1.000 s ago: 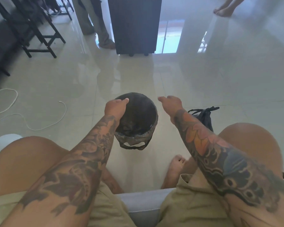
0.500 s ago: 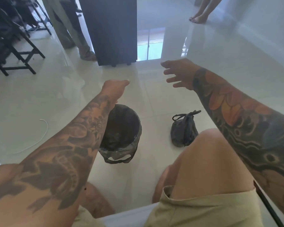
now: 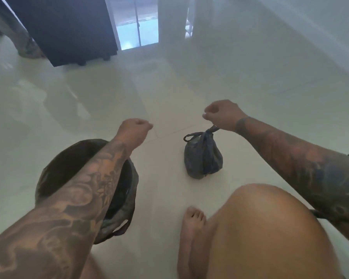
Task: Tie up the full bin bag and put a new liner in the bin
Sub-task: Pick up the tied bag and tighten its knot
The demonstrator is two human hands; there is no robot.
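A glossy pale tiled floor fills most of the view and mirrors a bright window near the top. A tall dark cabinet stands on it at the upper left, its top cut off by the frame. To its left a blurred trouser leg and shoe of another person show, too smeared to make out further.

The bin stands on the floor at the lower left, lined with a dark liner whose edge folds over the rim and whose handle loop hangs down the near side. The person's tattooed left forearm crosses over the bin and hides much of its mouth and what is inside.

The tied bin bag, dark and knotted at the top, sits on the floor to the right of the bin, well apart from it. A bare knee and foot lie below it.

The right hand is just above the bag, fingers curled; it seems to grip one knotted handle, though the contact is hidden under the palm. The left hand hangs beyond the bin, fingers curled into a fist, holding nothing visible.
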